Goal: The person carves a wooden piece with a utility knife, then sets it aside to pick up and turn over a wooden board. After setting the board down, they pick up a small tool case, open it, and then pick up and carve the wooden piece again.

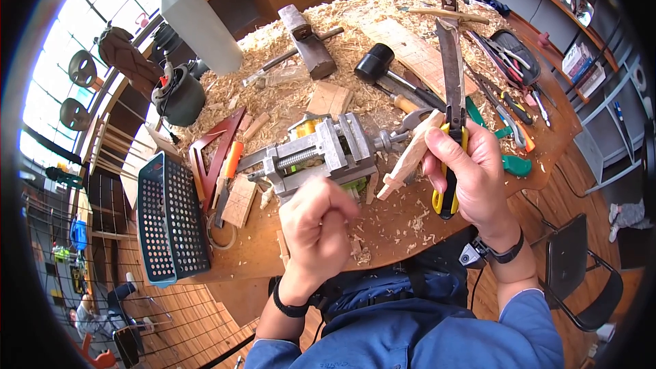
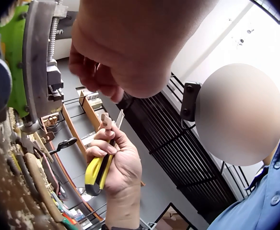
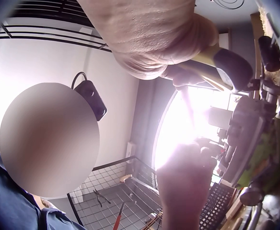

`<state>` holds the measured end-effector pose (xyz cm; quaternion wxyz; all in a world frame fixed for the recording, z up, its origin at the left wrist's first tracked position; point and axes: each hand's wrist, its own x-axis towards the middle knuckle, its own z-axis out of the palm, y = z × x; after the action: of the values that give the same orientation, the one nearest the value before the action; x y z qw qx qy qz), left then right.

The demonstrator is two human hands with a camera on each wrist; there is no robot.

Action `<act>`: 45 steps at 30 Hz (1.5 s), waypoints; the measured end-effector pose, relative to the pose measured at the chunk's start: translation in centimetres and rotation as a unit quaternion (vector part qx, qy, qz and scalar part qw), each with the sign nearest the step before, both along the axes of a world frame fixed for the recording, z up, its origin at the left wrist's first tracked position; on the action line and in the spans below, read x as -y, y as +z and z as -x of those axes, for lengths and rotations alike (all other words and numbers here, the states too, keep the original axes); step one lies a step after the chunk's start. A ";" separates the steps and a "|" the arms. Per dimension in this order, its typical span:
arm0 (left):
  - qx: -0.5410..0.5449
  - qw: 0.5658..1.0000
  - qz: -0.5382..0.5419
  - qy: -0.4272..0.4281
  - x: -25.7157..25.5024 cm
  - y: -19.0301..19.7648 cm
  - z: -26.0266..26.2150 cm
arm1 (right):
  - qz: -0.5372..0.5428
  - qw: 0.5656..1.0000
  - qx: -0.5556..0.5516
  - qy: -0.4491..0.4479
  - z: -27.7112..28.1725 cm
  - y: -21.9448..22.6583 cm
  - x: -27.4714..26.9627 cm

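My right hand [image 1: 482, 174] grips a yellow and black utility knife [image 1: 447, 201], its long blade [image 1: 452, 61] pointing up and away from me. Between the thumb and fingers of that same hand sits a carved wooden stick [image 1: 406, 164], slanting down to the left with a narrower end. My left hand [image 1: 314, 225] is raised in front of the metal vise [image 1: 321, 154], its fingers curled and nothing visible in them. In the left wrist view, the knife [image 2: 99, 167] and the stick's tip [image 2: 106, 120] show side by side in the right hand.
Wood shavings [image 1: 273, 106] cover much of the bench. A black mallet [image 1: 374, 63], a hand plane [image 1: 307, 44] and an orange-handled knife [image 1: 232, 159] lie around the vise. A perforated basket [image 1: 154, 222] stands at the left edge; pliers [image 1: 506, 61] and other tools lie right.
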<state>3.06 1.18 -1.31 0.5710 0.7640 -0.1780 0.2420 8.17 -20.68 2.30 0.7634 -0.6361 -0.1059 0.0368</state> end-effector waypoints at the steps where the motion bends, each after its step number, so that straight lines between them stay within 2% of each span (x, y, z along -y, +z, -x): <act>1: 0.012 0.999 0.008 -0.042 -0.3 0.0 0.0 | 0.000 1.000 0.000 0.000 0.0 0.0 0.0; 2: 0.011 0.999 0.007 -0.042 -0.3 0.2 0.3 | 0.001 1.000 0.002 0.002 0.0 0.0 0.0; 4: -0.083 0.996 -0.027 0.000 0.1 1.6 1.0 | 0.002 1.000 0.002 0.003 0.1 -0.1 0.0; 8: -0.125 0.992 -0.003 0.020 0.7 1.0 0.9 | 0.005 1.000 0.000 0.004 0.1 0.0 -0.1; 12: -0.112 0.993 -0.023 0.016 0.7 1.1 0.9 | 0.014 1.000 -0.007 0.002 0.3 0.2 -0.2; 15: -0.127 0.992 0.016 0.005 0.7 1.0 0.9 | 0.019 1.000 -0.014 0.007 0.3 0.1 -0.3; 17: -0.099 0.993 -0.007 0.068 0.9 0.7 0.6 | 0.017 1.000 -0.013 0.005 0.4 0.1 -0.3; 18: -0.099 0.993 -0.007 0.069 0.8 0.5 0.4 | 0.015 1.000 -0.013 0.002 0.4 0.1 -0.3; 20: 0.005 0.995 -0.049 0.084 0.4 0.2 0.1 | 0.012 1.000 -0.012 0.002 0.3 0.0 -0.2; 22: -0.019 0.993 -0.079 0.086 0.0 0.7 0.6 | 0.009 1.000 -0.011 0.001 0.2 0.0 -0.2; 24: 0.054 0.982 -0.126 0.129 -0.2 0.9 0.6 | 0.005 1.000 -0.005 0.000 0.2 0.0 -0.1; 25: 0.106 0.945 -0.244 0.192 0.3 2.0 0.3 | 0.005 1.000 -0.005 0.000 0.2 0.0 -0.1; 28: 0.108 0.961 -0.190 0.170 0.2 2.1 -0.2 | 0.007 1.000 -0.005 -0.005 0.2 0.1 -0.2; 30: 0.128 0.955 -0.190 0.191 0.2 2.0 0.3 | 0.004 1.000 -0.010 0.002 0.3 0.1 -0.1; 32: 0.017 0.974 -0.099 0.203 -0.5 0.8 1.8 | 0.004 1.000 -0.011 0.004 0.3 0.1 -0.1; 33: 0.036 0.973 -0.148 0.174 -1.1 1.2 1.6 | 0.004 1.000 -0.011 0.007 0.3 0.1 -0.1; 34: 0.036 0.973 -0.148 0.173 -1.2 1.4 1.1 | 0.004 1.000 -0.012 0.006 0.4 0.2 -0.1; 36: 0.129 0.954 -0.237 0.131 -1.2 1.8 0.1 | 0.007 1.000 -0.013 0.014 0.5 0.5 -0.2; 37: 0.049 0.985 -0.076 0.149 1.5 3.2 0.5 | 0.007 1.000 -0.013 0.014 0.5 0.5 -0.2; 38: 0.048 0.985 -0.076 0.150 1.5 2.7 0.7 | 0.012 0.999 -0.018 0.029 0.6 0.4 -0.1; 40: 0.008 0.998 0.005 0.064 1.2 1.4 0.7 | 0.016 0.999 -0.021 0.046 0.6 0.5 -0.1; 41: -0.069 0.997 0.014 -0.029 0.4 1.5 0.8 | 0.007 0.997 -0.024 0.069 0.8 0.7 -0.1; 42: -0.134 0.983 0.072 -0.107 0.4 1.8 1.1 | -0.002 0.995 -0.026 0.091 0.9 0.7 -0.1; 44: -0.292 0.924 0.154 -0.192 0.4 2.6 1.7 | -0.007 0.994 -0.020 0.103 1.0 0.4 -0.1; 45: -0.292 0.924 0.154 -0.191 0.4 2.7 1.8 | -0.009 0.993 -0.009 0.114 0.9 0.4 -0.1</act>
<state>1.25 0.77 1.40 0.7439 0.6548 -0.1063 -0.0811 7.25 -20.61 2.71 0.7611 -0.6123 -0.1711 0.1286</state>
